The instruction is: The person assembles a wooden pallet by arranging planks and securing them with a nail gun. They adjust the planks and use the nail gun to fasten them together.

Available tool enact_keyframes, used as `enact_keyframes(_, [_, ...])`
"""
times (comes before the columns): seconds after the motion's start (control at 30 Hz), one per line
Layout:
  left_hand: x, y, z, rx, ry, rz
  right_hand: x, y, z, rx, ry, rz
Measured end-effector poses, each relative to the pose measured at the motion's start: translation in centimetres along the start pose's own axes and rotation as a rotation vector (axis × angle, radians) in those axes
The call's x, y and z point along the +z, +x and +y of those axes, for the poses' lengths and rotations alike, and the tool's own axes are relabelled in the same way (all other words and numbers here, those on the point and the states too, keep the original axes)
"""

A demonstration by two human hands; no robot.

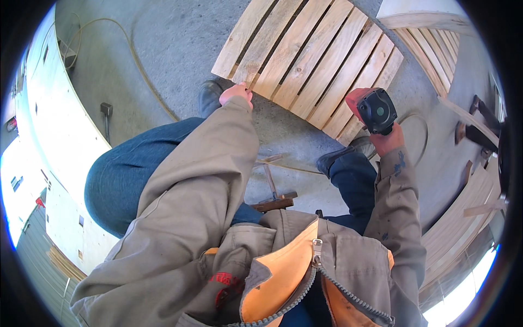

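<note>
Crouching over the pale slatted wooden pallet, the left hand seemingly grips its near edge, the right hand clamped on a red-and-black nail gun beside its slats.

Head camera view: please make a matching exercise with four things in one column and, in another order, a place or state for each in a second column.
Things:
1. left hand
2. right hand
3. wooden pallet
4. hammer

Places or states:
A. lies flat on the concrete floor, pale slats up
B. grips a red and black power tool
C. lies on the floor between the two legs
D. rests at the near edge of the pallet

Pairs: 1-D, 2-B, 3-A, 4-C
</note>
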State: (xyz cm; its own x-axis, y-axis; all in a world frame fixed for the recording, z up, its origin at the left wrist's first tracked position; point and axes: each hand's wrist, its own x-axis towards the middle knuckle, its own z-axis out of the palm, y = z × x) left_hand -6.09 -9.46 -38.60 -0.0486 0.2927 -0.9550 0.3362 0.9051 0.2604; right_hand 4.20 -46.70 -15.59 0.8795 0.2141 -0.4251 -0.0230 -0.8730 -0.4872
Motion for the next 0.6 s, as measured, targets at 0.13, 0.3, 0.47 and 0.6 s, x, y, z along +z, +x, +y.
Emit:
enact_keyframes(0.13, [-5.8,7.8,1.8,0.454,0.445,0.025,1.7,1.9,-3.5,-0.045,0.011,-0.048])
enact_keyframes(0.3, [-1.4,-1.6,2.2,0.143,-0.010,0.052,1.3,1.2,-1.0,0.049,-0.102,-0.014])
enact_keyframes(0.47, [-1.6,-2.2,2.4,0.147,-0.049,0.068,1.4,1.2,-1.8,0.054,-0.052,-0.043])
enact_keyframes(0.6, [-1.4,-2.7,2.4,0.135,-0.061,0.093,1.4,1.2,-1.4,0.070,-0.081,-0.042])
